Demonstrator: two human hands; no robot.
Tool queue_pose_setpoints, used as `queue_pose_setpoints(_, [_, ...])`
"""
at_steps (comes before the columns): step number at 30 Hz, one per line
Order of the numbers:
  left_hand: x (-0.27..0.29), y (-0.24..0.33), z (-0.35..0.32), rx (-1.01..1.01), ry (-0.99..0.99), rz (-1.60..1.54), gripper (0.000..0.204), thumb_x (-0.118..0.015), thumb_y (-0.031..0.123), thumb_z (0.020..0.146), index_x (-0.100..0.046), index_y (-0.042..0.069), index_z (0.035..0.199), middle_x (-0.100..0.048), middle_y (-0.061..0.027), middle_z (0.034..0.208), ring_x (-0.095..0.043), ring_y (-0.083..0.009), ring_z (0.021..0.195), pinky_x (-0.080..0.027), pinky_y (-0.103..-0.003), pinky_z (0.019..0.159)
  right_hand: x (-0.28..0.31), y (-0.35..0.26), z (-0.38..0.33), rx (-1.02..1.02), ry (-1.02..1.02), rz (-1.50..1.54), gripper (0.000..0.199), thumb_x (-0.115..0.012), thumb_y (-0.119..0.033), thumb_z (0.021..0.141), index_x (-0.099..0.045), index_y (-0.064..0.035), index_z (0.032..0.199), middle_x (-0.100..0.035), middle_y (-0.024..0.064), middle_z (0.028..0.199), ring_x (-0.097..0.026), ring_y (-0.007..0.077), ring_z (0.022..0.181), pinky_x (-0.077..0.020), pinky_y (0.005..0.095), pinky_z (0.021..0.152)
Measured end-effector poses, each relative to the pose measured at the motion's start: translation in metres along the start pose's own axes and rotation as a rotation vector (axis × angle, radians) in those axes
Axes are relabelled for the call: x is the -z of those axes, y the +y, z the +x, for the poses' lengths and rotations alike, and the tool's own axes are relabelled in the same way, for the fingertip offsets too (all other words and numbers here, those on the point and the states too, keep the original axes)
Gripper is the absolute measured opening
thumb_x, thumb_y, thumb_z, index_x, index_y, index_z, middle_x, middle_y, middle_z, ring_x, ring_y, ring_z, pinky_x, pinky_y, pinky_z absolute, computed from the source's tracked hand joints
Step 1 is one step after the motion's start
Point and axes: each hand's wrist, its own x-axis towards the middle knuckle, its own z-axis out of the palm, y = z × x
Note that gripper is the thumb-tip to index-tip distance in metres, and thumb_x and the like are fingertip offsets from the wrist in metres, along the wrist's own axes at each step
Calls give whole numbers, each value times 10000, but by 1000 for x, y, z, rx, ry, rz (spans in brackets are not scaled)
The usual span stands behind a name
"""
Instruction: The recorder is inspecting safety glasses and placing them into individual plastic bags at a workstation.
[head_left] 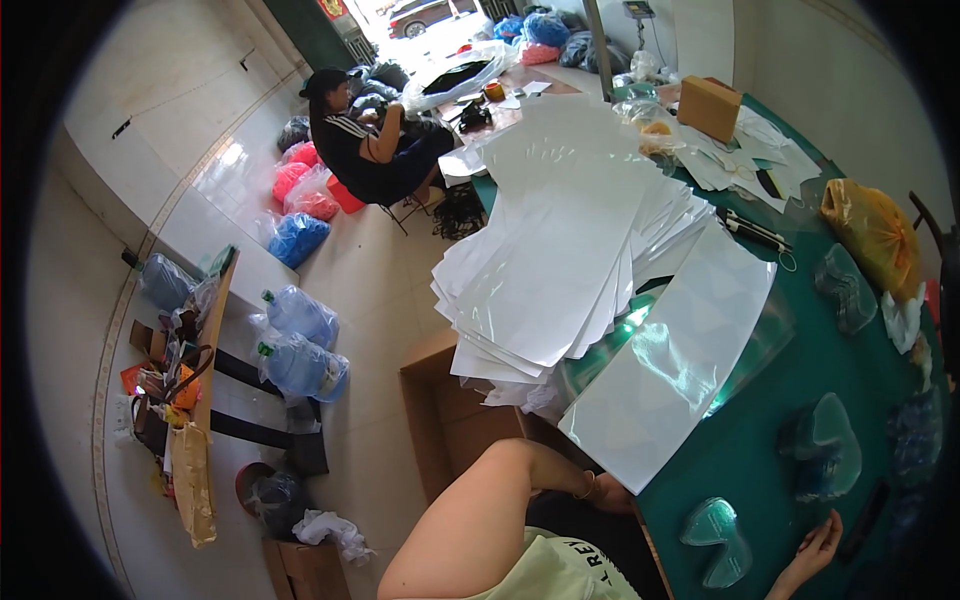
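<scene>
My left hand is at the table's near edge, by the lower corner of a long glossy white sheet. Its fingers are mostly hidden, so I cannot tell whether they grip that corner. Over the green table, my right hand has its fingers stretched out and holds nothing visible. Just beyond its fingertips stands a stack of clear, curved lens-shaped plastic pieces. A smaller clear piece of the same shape lies to the left of that hand. Clear plastic sheeting shows under the white sheet.
A big fanned pile of white sheets covers the table's left side. An open cardboard box stands below the edge. Farther right are another clear stack and a yellow bag. Another person sits working at the far end.
</scene>
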Motion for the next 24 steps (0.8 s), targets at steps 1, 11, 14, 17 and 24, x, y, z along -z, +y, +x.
queue_pose_setpoints(1, [5,0,-1,-2,-3,0,391,-569,342,890,-644,80,1171,-648,-181,1163,-605,-361,1083,-463,-426,987,-2,-2,-1,-21,7,-25,274,-478,-238,1042,-606,-77,1222,-420,-66,661,-306,-6,528,-218,172,447])
queue_pose_setpoints(11, [-7,-9,-5,28,-66,37,399,-556,349,906,-633,85,1194,-636,-174,1193,-597,-345,1102,-457,-415,999,-2,-2,-1,1,-4,-40,279,-474,-247,1043,-605,-78,1223,-397,-64,649,-304,-4,527,-210,173,437])
queue_pose_setpoints(14, [-6,-9,2,-1,-172,-29,403,-547,344,915,-619,86,1216,-626,-173,1213,-585,-342,1125,-449,-414,1011,4,-2,0,-42,3,-41,280,-473,-246,1044,-603,-75,1223,-399,-64,647,-307,-5,524,-202,176,427])
queue_pose_setpoints(17, [-13,-15,-1,21,-122,-3,401,-541,345,922,-612,99,1231,-625,-163,1221,-581,-338,1135,-441,-415,1021,2,1,2,16,-15,-31,277,-470,-241,1045,-604,-76,1221,-409,-64,651,-317,-8,525,-201,175,422])
queue_pose_setpoints(24, [-11,-14,-8,13,-147,36,411,-541,360,924,-609,114,1246,-619,-152,1244,-574,-334,1148,-431,-415,1031,-3,-11,-7,18,-11,-35,272,-473,-240,1043,-610,-77,1213,-416,-66,657,-317,-11,522,-203,172,425])
